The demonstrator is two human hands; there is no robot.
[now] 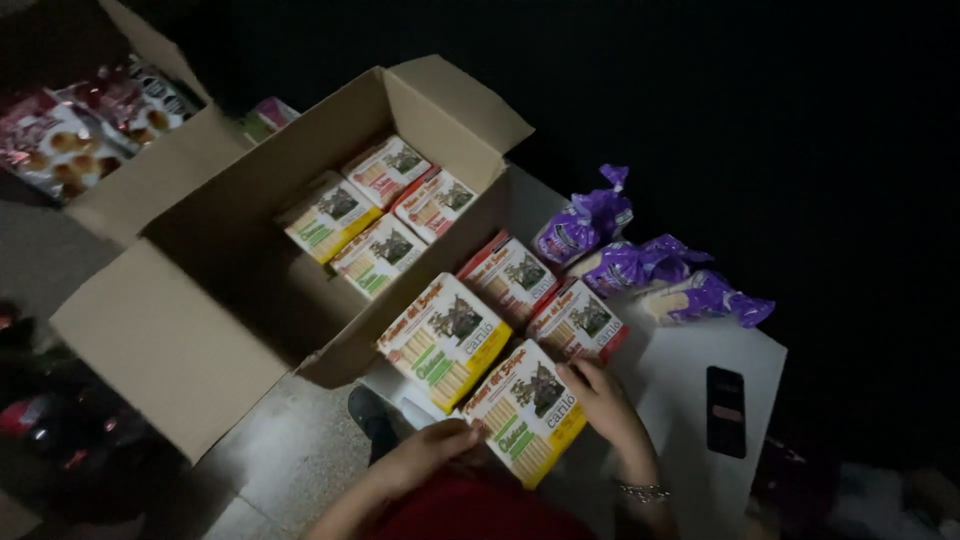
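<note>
Both hands pinch 1 yellow-edged cracker box lying flat on the white counter: left hand gripping its near-left corner, right hand clasping its right edge. Its long axis runs diagonally, toward the open carton up-left. Dim light hides fingertips; wrists are cut off below

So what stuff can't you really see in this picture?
- Head view: the inside of the big cardboard box near its front wall is in shadow.
- The second box of snack bags is cut off by the top-left edge.
- The left hand and right hand on the yellow box: the arms leave the bottom edge.
- Everything beyond the purple packets is lost in darkness.
</note>
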